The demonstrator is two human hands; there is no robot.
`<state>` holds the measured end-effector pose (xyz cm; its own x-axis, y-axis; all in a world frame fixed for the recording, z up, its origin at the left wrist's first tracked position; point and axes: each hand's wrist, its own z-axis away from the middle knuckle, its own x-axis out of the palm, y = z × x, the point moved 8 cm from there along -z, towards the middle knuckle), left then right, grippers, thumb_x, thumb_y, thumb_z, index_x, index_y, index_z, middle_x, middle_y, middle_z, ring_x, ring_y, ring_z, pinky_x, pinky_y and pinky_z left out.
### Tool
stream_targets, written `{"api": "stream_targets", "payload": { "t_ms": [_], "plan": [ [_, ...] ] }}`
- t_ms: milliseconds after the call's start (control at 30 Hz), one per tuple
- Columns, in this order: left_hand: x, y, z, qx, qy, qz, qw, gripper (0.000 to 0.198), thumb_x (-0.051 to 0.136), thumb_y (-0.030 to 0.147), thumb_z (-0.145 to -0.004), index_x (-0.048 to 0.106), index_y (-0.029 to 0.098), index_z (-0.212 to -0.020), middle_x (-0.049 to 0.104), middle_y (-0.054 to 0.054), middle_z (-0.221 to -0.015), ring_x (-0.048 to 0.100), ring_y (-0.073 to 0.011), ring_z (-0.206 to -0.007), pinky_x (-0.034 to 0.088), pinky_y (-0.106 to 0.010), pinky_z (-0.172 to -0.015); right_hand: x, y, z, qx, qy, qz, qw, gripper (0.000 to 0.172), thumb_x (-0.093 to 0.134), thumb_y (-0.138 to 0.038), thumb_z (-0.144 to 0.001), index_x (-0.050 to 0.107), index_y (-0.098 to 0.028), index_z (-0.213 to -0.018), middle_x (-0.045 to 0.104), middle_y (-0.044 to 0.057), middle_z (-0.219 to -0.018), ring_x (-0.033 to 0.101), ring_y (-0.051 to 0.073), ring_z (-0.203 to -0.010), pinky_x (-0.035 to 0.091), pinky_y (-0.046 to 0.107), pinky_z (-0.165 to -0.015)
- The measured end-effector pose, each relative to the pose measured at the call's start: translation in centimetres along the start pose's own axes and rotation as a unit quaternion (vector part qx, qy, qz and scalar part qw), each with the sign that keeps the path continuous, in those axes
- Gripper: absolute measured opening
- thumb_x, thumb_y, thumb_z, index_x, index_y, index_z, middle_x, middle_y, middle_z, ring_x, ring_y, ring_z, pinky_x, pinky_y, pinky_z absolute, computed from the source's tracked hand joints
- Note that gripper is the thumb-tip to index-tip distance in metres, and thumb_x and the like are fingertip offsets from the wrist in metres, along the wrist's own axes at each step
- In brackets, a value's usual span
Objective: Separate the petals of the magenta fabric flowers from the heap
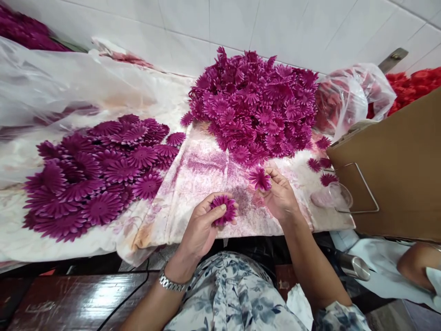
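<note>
My left hand (203,220) pinches a purple artificial flower (220,209), thumb on top and fingers beneath. To the right and a little farther off, my right hand (282,195) grips another, smaller purple flower (260,178) by its edge between thumb and fingers. Both are held above the stained cloth (196,179) on the table, apart from each other. Just beyond my right hand rises a big heap of small purple flowers (255,105). Off to the left lies a spread pile of larger, flatter purple flowers (103,170).
A cardboard box (396,170) with a bent wire (368,184) and a clear plastic cup (339,195) stand at the right. Behind are a plastic bag (358,92) and red flowers (413,89). Clear plastic sheeting (69,78) covers the left. Another person's arm (416,266) shows at lower right.
</note>
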<state>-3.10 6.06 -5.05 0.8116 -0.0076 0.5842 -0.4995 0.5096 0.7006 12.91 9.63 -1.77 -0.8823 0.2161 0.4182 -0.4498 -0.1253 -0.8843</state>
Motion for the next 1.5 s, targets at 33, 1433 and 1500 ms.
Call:
{"api": "stream_targets", "payload": {
  "t_ms": [33,1433,1500],
  "plan": [
    [0.1,0.0,0.0,0.003,-0.001,0.008,1.0,0.026,0.072,0.022,-0.066,0.064,0.014,-0.09,0.072,-0.007,-0.08,0.064,-0.0127,-0.067,0.05,-0.02,-0.059,0.0,0.0,-0.1,0.0,-0.001,-0.001,1.0,0.03,0.08,-0.03,-0.054,0.057,-0.021,-0.072,0.047,-0.009,-0.057,0.038,0.004,-0.045,0.034,0.017,-0.042],
    [-0.1,-0.8,0.2,0.039,0.056,-0.058,0.996,0.01,0.073,0.018,-0.057,0.064,0.015,-0.061,0.057,0.005,-0.053,0.05,-0.007,-0.047,0.038,-0.019,-0.047,3.8,-0.6,5.5,-0.337,-0.071,0.493,0.799,0.012,0.049,-0.017,-0.087,0.06,-0.021,-0.087,0.059,0.001,-0.073,0.056,0.013,-0.069,0.044,0.028,-0.063],
    [0.0,-0.6,0.3,0.047,0.052,-0.073,0.995,0.008,0.07,0.017,-0.059,0.062,0.015,-0.059,0.054,0.005,-0.051,0.047,-0.0061,-0.046,0.034,-0.019,-0.046,3.8,-0.5,5.5,-0.327,-0.075,0.487,0.806,0.011,0.05,-0.017,-0.087,0.06,-0.021,-0.087,0.059,0.001,-0.074,0.056,0.013,-0.069,0.044,0.028,-0.063]
  ]
}}
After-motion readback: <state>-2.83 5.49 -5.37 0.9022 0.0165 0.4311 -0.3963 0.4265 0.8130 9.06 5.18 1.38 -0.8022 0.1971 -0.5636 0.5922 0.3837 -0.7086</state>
